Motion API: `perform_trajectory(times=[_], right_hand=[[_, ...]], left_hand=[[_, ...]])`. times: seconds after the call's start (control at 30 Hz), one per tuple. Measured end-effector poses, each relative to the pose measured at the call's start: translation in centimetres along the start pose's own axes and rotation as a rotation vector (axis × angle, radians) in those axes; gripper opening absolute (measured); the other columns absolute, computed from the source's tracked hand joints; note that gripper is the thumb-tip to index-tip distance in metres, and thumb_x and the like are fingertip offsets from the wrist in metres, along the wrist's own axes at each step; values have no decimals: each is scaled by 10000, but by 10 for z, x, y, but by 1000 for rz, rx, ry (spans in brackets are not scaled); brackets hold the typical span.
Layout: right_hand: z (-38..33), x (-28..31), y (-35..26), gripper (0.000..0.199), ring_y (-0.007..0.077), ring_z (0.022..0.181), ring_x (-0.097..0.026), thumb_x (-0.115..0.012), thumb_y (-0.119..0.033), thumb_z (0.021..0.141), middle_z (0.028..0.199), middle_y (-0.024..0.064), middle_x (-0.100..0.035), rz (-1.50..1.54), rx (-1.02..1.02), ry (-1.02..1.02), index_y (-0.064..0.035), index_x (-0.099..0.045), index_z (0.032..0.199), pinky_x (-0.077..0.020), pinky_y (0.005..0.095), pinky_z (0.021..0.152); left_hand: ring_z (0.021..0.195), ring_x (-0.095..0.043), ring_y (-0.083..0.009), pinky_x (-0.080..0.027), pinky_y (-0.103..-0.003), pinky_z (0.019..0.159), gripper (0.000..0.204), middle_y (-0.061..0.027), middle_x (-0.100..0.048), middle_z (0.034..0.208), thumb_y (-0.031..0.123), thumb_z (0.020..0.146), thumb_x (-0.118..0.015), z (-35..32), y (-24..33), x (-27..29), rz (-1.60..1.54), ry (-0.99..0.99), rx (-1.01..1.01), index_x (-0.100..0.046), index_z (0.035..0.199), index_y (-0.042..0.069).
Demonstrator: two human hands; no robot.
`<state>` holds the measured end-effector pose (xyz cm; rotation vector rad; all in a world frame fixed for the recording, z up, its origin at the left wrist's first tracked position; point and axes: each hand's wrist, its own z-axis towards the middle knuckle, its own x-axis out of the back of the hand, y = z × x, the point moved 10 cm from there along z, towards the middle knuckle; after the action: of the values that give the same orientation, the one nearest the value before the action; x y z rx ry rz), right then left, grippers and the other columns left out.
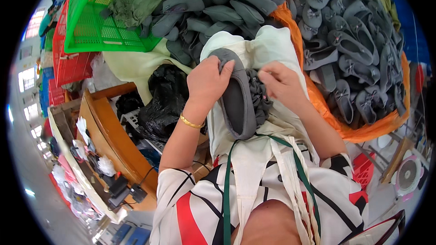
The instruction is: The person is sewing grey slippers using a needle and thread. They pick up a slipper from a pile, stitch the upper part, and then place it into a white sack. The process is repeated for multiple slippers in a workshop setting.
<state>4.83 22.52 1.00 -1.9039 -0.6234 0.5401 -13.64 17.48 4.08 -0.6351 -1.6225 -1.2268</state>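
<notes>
My left hand (206, 79) grips one end of a dark grey fabric flat shoe (236, 109), thumb at the opening and fingers round the outer side. The shoe lies lengthwise over my lap, its opening facing up. Right beside it, a heap of small dark grey fabric bows (260, 97) rests on the pale cloth over my legs (277, 47). My right hand (285, 84) is closed in a pinch just right of the bows. Whatever its fingertips hold, if anything, is too small or hidden to make out.
Grey shoes (222, 11) lie piled ahead of my knees. At the right, an orange sack (324, 111) holds many grey shoes with bows (354, 47). A green crate (109, 31), a black plastic bag (163, 95) and a wooden table (111, 145) stand left; a fan (407, 175) is at lower right.
</notes>
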Motion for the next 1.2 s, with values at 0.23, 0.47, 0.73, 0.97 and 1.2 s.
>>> perform_trajectory(times=[0.23, 0.47, 0.73, 0.97, 1.2], right_hand=[[22, -54, 13, 108, 58, 605, -517, -593, -100, 928, 686, -2, -573, -123, 87, -115, -16, -627, 987, -425, 249, 551], [26, -56, 14, 114, 158, 610, -574, -613, -99, 870, 685, 85, -616, -311, 185, -88, -9, -628, 939, -467, 319, 595], [28, -57, 9, 127, 299, 688, -641, -604, -104, 849, 730, 162, -652, -359, 176, -109, 0, -641, 912, -505, 393, 656], [30, -61, 6, 123, 371, 738, -664, -591, -117, 863, 766, 197, -668, -387, 219, -95, -15, -622, 924, -523, 445, 675], [14, -70, 7, 75, 354, 666, -645, -560, -112, 916, 705, 151, -634, -616, 516, 77, -62, -536, 966, -490, 462, 558]], left_hand=[[602, -487, -94, -436, -259, 572, 250, -19, -566, 657, 211, 890, -709, -16, -37, -17, -591, -152, 232, -623, 832, -17], [543, -440, -1, -356, -180, 495, 164, 69, -557, 675, 166, 928, -684, -19, -45, -24, -706, -154, 263, -640, 862, 23], [613, -456, -55, -421, -239, 572, 225, -5, -550, 655, 177, 880, -699, -17, -46, -21, -656, -160, 277, -627, 854, -34], [572, -436, 3, -349, -181, 510, 153, 78, -561, 690, 158, 928, -683, -18, -49, -26, -716, -189, 243, -644, 877, 20], [632, -441, -19, -388, -204, 557, 156, 70, -550, 694, 134, 898, -667, -19, -51, -33, -883, -225, 374, -646, 847, -12]])
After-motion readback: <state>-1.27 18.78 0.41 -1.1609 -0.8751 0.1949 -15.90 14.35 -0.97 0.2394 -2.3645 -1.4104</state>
